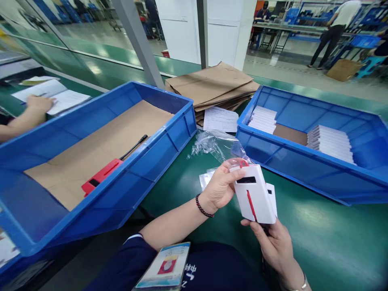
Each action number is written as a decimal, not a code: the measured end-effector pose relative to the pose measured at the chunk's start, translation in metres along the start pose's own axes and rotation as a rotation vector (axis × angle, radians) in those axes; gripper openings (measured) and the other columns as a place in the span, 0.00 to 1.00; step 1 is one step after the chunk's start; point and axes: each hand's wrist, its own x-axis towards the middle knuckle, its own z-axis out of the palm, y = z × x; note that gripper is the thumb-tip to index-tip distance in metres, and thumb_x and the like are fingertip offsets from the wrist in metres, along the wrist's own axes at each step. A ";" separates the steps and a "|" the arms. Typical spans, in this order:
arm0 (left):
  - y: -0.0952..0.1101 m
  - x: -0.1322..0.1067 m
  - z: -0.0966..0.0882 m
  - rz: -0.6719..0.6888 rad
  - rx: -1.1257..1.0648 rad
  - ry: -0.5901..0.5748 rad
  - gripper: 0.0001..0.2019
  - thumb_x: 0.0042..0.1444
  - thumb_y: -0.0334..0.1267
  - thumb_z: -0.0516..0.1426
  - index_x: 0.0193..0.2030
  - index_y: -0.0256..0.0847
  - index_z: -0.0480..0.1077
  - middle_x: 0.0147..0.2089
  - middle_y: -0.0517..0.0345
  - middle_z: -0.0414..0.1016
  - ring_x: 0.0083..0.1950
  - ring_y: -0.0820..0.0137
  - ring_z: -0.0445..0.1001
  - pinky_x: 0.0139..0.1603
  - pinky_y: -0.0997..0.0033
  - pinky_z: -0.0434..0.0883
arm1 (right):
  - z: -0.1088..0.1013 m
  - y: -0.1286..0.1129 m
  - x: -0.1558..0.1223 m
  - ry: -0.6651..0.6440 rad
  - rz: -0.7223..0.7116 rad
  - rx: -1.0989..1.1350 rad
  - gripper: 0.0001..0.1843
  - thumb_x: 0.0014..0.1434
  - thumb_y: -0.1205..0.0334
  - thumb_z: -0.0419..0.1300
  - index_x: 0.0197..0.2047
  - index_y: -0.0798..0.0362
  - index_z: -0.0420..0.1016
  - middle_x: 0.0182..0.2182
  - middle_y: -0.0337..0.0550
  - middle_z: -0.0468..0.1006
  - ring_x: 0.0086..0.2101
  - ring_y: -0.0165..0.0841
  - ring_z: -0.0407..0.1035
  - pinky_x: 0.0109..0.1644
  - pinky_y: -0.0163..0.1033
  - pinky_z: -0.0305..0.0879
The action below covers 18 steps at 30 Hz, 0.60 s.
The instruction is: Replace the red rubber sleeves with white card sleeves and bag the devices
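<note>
My left hand (220,186) grips the upper left edge of a white box (254,194) with a red stripe and a dark window. My right hand (274,244) holds the same box from below, fingers curled under it. A clear plastic bag (216,147) lies on the green table (318,234) just behind the box. To the left, a tilted blue bin (163,141) lined with cardboard holds a red device (101,176) with a black antenna.
A blue bin (303,161) at right holds stacks of white boxes (330,142). Flattened cardboard (212,87) and a printed sheet (220,119) lie behind. Another person's hand (38,106) writes on papers at far left. A person stands at benches in the background.
</note>
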 end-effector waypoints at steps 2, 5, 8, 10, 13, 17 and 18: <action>0.000 -0.002 0.000 0.014 0.004 0.021 0.20 0.41 0.33 0.72 0.40 0.37 0.72 0.37 0.59 0.78 0.39 0.71 0.76 0.47 0.70 0.71 | 0.000 -0.002 0.001 -0.020 0.006 0.029 0.08 0.64 0.66 0.59 0.47 0.49 0.74 0.32 0.41 0.85 0.28 0.36 0.80 0.30 0.33 0.77; 0.003 -0.003 0.000 0.019 0.016 0.039 0.21 0.41 0.34 0.72 0.41 0.38 0.72 0.36 0.61 0.78 0.39 0.71 0.76 0.47 0.70 0.71 | 0.001 -0.007 0.004 -0.062 0.025 0.046 0.06 0.65 0.66 0.58 0.45 0.49 0.74 0.31 0.42 0.84 0.27 0.35 0.79 0.29 0.34 0.75; 0.006 0.000 -0.002 -0.006 0.034 0.023 0.23 0.41 0.36 0.73 0.44 0.40 0.71 0.36 0.61 0.79 0.38 0.69 0.77 0.46 0.66 0.72 | 0.001 -0.009 0.007 -0.080 0.022 0.033 0.08 0.65 0.66 0.58 0.47 0.50 0.73 0.32 0.43 0.84 0.27 0.35 0.78 0.30 0.35 0.74; 0.008 0.002 -0.004 -0.011 0.043 0.018 0.24 0.40 0.37 0.73 0.44 0.40 0.71 0.35 0.61 0.78 0.38 0.67 0.77 0.46 0.64 0.72 | 0.001 -0.009 0.008 -0.080 0.014 0.008 0.08 0.65 0.66 0.58 0.48 0.51 0.72 0.32 0.42 0.84 0.26 0.34 0.77 0.29 0.35 0.72; 0.010 0.004 -0.006 -0.020 0.070 0.012 0.26 0.40 0.38 0.73 0.45 0.41 0.71 0.34 0.62 0.78 0.38 0.67 0.78 0.46 0.63 0.72 | 0.000 -0.009 0.008 -0.085 0.003 -0.019 0.06 0.65 0.65 0.58 0.46 0.51 0.72 0.30 0.42 0.84 0.22 0.32 0.73 0.27 0.35 0.69; 0.011 0.004 -0.008 -0.036 0.120 -0.019 0.26 0.39 0.39 0.73 0.46 0.40 0.71 0.35 0.59 0.78 0.38 0.66 0.78 0.45 0.64 0.72 | 0.000 -0.010 0.008 -0.090 -0.013 -0.036 0.05 0.66 0.63 0.57 0.45 0.52 0.71 0.29 0.42 0.83 0.20 0.30 0.70 0.24 0.35 0.67; 0.011 0.004 -0.008 -0.041 0.132 -0.024 0.26 0.39 0.40 0.73 0.46 0.40 0.71 0.35 0.59 0.78 0.38 0.66 0.78 0.45 0.64 0.72 | 0.000 -0.010 0.009 -0.085 -0.016 -0.043 0.05 0.66 0.63 0.57 0.45 0.52 0.71 0.28 0.43 0.83 0.20 0.31 0.70 0.25 0.36 0.67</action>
